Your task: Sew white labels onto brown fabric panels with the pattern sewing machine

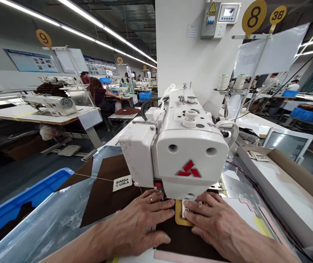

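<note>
My left hand lies flat with its fingers stretched out on a dark brown fabric piece, just left of the needle area. My right hand presses its fingertips over a white label with dark lettering, mostly covered. Around that label shows a yellow rounded plate on the fabric. The white sewing machine head stands directly above both hands and hides the needle. To the left, another brown piece bears a white label reading "BIMBA Y LOLA", with a thread running from it.
At right stands a long cardboard box holding several labels. A tablet-like screen and thread cones sit behind. A blue bin is at left. Other people work at machines farther back.
</note>
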`<state>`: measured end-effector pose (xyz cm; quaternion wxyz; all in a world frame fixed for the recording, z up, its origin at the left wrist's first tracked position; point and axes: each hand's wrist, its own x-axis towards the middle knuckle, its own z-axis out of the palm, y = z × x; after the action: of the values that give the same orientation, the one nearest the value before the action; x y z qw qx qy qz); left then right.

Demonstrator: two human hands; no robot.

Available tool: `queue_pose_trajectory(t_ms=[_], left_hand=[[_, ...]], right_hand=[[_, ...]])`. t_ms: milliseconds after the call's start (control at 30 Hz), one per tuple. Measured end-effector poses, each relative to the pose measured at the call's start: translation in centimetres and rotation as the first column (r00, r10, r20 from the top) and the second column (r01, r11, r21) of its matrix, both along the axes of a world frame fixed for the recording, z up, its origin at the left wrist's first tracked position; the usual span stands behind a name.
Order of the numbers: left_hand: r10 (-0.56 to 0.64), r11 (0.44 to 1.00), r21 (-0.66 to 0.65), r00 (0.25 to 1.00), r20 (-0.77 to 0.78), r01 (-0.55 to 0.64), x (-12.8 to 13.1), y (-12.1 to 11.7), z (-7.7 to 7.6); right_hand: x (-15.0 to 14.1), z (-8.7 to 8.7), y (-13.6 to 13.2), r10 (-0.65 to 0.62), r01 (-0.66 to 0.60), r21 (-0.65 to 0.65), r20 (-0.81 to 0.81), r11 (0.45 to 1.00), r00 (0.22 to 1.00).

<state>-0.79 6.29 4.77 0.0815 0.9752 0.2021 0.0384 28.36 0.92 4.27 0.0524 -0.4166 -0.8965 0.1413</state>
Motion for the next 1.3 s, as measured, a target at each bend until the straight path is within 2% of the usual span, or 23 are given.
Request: queue_pose_trajectory(t_ms=[333,467,667,967,1300], left_hand=[[0.012,0.999,-0.047,0.989,0.147,-0.005,0.6,1.0,-0.1],[0.062,0.992,-0.114,0.992,0.111,-0.050,0.7,1.7,-0.3],[0.042,0.994,-0.103,0.993,0.106,-0.031,1.0,2.6,-0.5],[0.063,0.996,-0.073,0.988,0.142,-0.053,0.7,2.0,-0.5],[0.105,0.992,-0.073,0.991,0.089,-0.098,1.0,1.7,-0.4]], right_hand=[[0.2,-0.2,1.0,0.014,-0.009,0.075,-0.066,0.997,0.998],[0.5,-0.3,1.8,0.015,-0.007,0.103,-0.076,0.995,0.997],[0.8,-0.1,2.5,0.023,-0.014,0.117,-0.072,0.993,0.997],[0.8,-0.5,2.1,0.026,-0.011,0.168,-0.090,0.986,0.996],[0.6,-0.2,1.9,0.013,0.001,0.158,-0.089,0.987,0.996]])
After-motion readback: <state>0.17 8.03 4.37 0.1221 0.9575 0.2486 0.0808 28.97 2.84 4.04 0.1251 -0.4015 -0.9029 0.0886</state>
